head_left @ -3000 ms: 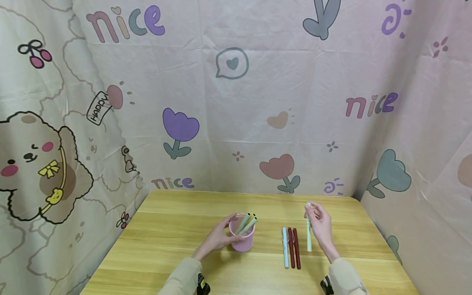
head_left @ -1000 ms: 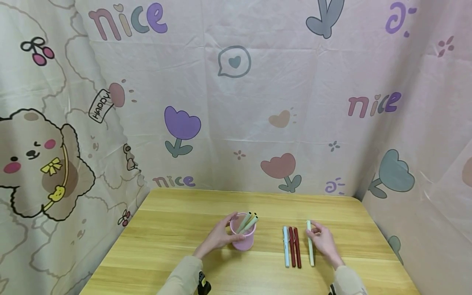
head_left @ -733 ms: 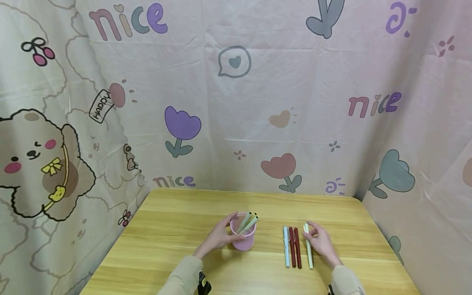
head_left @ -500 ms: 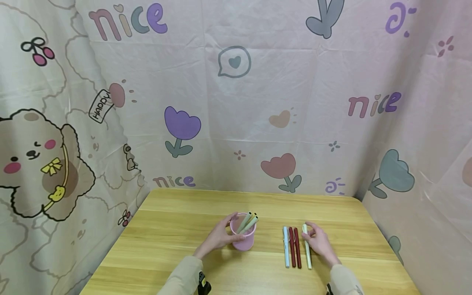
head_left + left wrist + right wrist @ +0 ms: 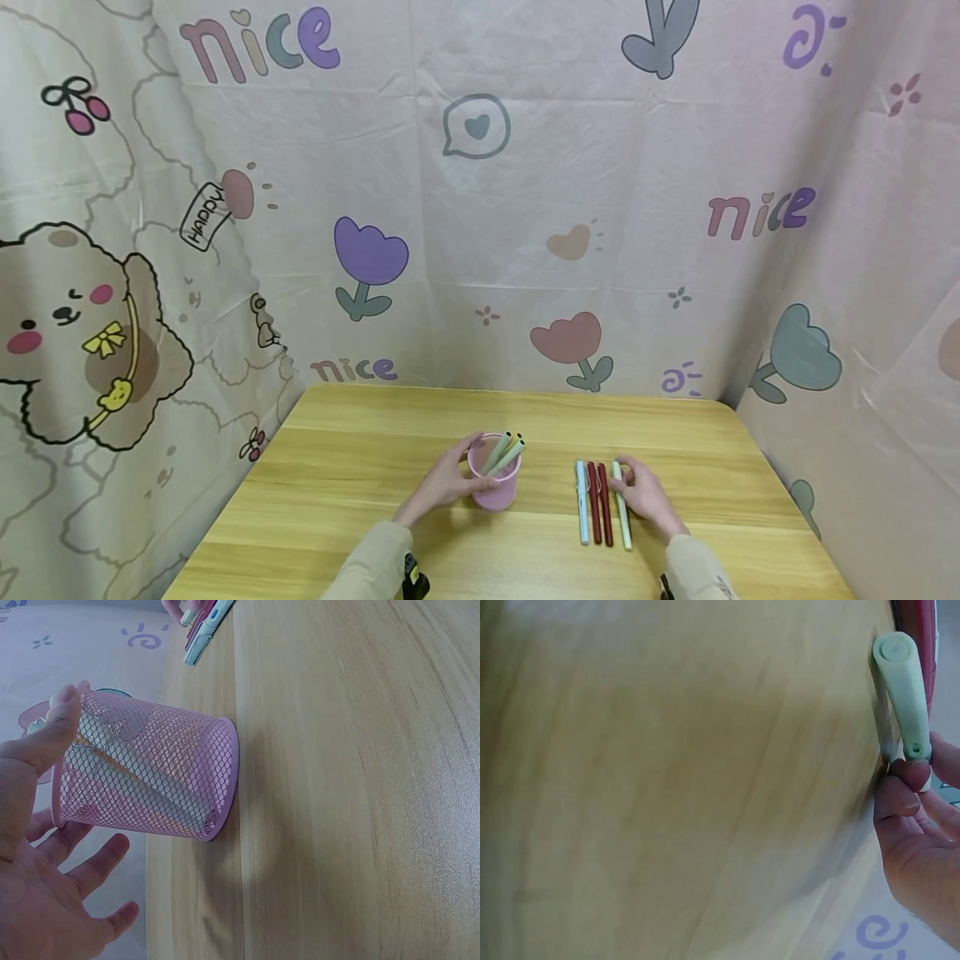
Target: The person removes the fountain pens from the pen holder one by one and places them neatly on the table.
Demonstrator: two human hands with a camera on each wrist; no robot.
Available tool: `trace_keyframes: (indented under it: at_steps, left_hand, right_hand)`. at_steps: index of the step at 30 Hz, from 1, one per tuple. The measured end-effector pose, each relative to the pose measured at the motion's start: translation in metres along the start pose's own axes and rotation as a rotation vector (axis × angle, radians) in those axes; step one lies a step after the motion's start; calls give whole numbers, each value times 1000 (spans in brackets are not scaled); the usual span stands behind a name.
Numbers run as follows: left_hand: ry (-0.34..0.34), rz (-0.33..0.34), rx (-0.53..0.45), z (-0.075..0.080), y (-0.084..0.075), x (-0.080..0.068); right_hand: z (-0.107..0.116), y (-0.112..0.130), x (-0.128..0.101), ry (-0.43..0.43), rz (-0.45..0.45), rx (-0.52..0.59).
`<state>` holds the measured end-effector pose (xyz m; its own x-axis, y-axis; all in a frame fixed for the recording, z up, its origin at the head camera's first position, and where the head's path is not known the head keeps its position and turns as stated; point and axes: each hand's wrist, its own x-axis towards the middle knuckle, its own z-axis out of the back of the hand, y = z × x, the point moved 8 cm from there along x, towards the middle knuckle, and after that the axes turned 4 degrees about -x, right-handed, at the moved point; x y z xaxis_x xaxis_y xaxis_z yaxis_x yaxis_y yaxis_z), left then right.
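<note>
My left hand [image 5: 452,482] holds a pink mesh cup [image 5: 492,487] upright on the wooden table [image 5: 352,467]. Its thumb lies on the cup's rim [image 5: 64,705] and the fingers spread along its side. Two pale pens [image 5: 506,450] lean inside the cup [image 5: 157,776]. To the right, a light blue pen [image 5: 581,504] and two dark red pens [image 5: 598,504] lie side by side. My right hand [image 5: 637,493] pinches the far end of a pale green pen [image 5: 622,507], which lies flat right beside the red ones. The right wrist view shows fingertips [image 5: 904,784] on that pen [image 5: 900,690].
Printed fabric curtains [image 5: 480,208] close in the table at the back and on both sides. Bare wood lies left of the cup and along the near edge [image 5: 510,575]. The row of pens [image 5: 201,634] shows beyond the cup in the left wrist view.
My right hand brought the pale green pen down from the air, laid it on the table and slid it left against the red pens. The left hand and cup stayed put.
</note>
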<state>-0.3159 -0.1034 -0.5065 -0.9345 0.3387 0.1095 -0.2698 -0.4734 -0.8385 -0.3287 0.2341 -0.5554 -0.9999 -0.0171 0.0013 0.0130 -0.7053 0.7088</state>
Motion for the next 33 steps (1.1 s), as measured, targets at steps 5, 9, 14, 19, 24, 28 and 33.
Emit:
trace_keyframes:
  at_steps: [5,9,14,19,24,28,33]
  left_hand:
    - [-1,-1,4,0,0,0]
    - [-3,4,10,0,0,-1]
    - [-3,-8,16,0,-2,-1]
    - [-4,-15,20,0,-2,-1]
    - [-7,-19,17,0,-2,-1]
    - [-8,-14,8,1,-3,-2]
    - [-7,-5,1,1,-3,-2]
  right_hand:
    - [-1,0,1,3,0,-37]
    - [-1,0,1,3,-6,-64]
    - [-2,-2,0,17,-43,-30]
    - [-2,-7,-3,30,-65,66]
    - [-3,-11,-5,43,-64,151]
    - [-4,-12,-6,65,-69,192]
    - [-5,-12,-7,68,-84,199]
